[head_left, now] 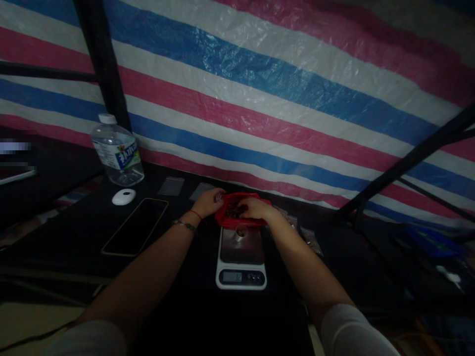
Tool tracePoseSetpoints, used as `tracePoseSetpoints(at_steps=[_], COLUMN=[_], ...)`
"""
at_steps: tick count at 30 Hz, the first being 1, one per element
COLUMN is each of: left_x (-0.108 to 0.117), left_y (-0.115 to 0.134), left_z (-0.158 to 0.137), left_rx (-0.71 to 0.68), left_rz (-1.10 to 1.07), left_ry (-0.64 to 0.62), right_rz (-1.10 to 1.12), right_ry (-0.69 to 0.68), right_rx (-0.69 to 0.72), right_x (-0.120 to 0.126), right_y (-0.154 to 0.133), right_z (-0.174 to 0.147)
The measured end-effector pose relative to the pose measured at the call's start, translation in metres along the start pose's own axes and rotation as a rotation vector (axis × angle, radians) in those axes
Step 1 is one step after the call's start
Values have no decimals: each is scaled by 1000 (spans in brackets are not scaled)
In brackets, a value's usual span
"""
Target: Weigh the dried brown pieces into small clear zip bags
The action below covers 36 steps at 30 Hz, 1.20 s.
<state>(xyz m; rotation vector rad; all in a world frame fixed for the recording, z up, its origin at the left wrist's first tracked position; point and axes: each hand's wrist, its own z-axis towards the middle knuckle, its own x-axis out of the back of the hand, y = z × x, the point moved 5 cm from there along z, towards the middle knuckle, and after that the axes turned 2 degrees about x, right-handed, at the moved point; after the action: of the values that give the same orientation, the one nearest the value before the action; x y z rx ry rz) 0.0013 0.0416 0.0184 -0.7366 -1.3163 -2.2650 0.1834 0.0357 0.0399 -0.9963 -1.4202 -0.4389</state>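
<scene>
A red plastic bag (245, 221) lies spread behind the kitchen scale, with small dark pieces (233, 211) inside. My left hand (210, 201) is closed on the bag's left edge. Into the bag from the right reaches my right hand (255, 207); its fingers are bent together among the dark pieces, and the fingertips are hidden. On the metal plate of the scale (243, 252) stands a small clear cup (241, 232) with a little dark content. The scale's display is lit, its digits hard to read.
Clear zip bags (171, 186) lie left of the red bag, and filled ones (310, 240) lie to its right. A phone (135, 227), a white oval case (123, 197) and a large plastic bottle (118, 151) are at the left. A striped plastic sheet (260, 113) hangs behind the black table.
</scene>
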Motion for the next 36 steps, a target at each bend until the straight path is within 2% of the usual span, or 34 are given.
tracePoseSetpoints(at_steps=[4, 12, 18, 22, 36], left_x=[-1, 0, 1, 1, 0], left_y=[-2, -1, 2, 2, 1], left_z=[0, 0, -1, 0, 1], left_rx=[18, 11, 23, 24, 22], left_rz=[2, 15, 26, 27, 11], left_ry=[-2, -4, -3, -13, -9], right_rz=[-4, -54, -75, -84, -115], right_ry=[-65, -6, 23, 23, 20], right_rx=[-35, -14, -28, 17, -12], right_x=[-4, -3, -3, -4, -8], right_y=[4, -11, -10, -14, -15], right_z=[0, 0, -1, -1, 3])
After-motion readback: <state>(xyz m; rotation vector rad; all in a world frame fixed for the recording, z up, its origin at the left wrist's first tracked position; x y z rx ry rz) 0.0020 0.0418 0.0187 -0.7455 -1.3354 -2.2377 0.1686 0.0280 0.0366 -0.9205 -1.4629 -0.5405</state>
